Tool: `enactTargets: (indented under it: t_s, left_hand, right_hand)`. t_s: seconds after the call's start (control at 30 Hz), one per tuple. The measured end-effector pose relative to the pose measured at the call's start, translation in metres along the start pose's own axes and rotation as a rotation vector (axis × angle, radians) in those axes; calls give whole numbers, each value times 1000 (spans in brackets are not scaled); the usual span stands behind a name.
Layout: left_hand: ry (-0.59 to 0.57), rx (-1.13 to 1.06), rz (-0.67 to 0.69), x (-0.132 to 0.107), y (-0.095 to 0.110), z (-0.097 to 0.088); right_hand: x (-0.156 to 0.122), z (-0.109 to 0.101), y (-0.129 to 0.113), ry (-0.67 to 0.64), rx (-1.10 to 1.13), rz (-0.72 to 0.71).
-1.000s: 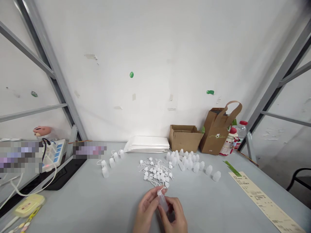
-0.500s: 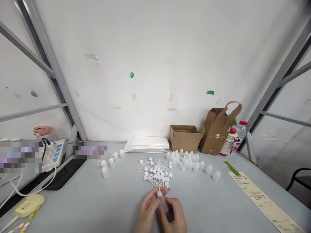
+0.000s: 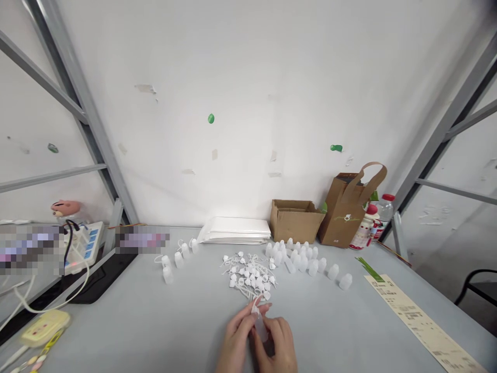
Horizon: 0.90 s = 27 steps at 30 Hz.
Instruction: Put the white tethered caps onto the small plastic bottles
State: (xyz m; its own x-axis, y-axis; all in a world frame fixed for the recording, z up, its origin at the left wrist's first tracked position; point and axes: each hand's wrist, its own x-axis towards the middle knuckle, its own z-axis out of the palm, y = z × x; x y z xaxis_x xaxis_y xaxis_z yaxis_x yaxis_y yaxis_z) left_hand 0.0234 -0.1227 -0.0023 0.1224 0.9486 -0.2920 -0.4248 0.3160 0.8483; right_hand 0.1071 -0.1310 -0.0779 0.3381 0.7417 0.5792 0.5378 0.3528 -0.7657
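Note:
Low in the middle of the view, my left hand (image 3: 236, 339) and my right hand (image 3: 277, 344) are closed together on one small translucent plastic bottle (image 3: 259, 325). The left fingertips pinch a white cap (image 3: 255, 310) at the bottle's top. The right fingers wrap the bottle's body. Just beyond my hands lies a pile of loose white caps with thin loops (image 3: 250, 275). To the right of that pile stand several uncapped small bottles (image 3: 305, 259). Several capped bottles (image 3: 175, 260) stand to the left.
A stack of white bags (image 3: 236, 230), an open cardboard box (image 3: 295, 220), a brown paper bag (image 3: 347, 210) and drink bottles (image 3: 375, 220) line the wall. A printed paper strip (image 3: 417, 321) lies at the right. Power strips and cables (image 3: 79, 243) sit at the left edge.
My hands stayed in place on the bottle, with the left fingers shifting slightly around the cap. The view moved a little.

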Motion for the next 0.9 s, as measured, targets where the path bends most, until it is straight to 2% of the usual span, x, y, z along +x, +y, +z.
enactTargets:
  t_s: [0.23, 0.37, 0.53, 0.77, 0.9]
  left_hand:
    - [-10, -27, -31, 2, 0, -3]
    - [9, -67, -61, -1, 6, -1]
    - [7, -113, -83, -4, 10, 3]
    - [-13, -106, -64, -4, 10, 2]
    - [-19, -128, -53, -4, 11, 2]
  right_hand:
    - [-3, 0, 3, -25, -47, -86]
    - [-4, 2, 4, -13, -28, -84]
    - [-5, 3, 4, -12, 27, 22]
    - [0, -2, -5, -74, 174, 200]
    - [2, -4, -7, -100, 254, 248]
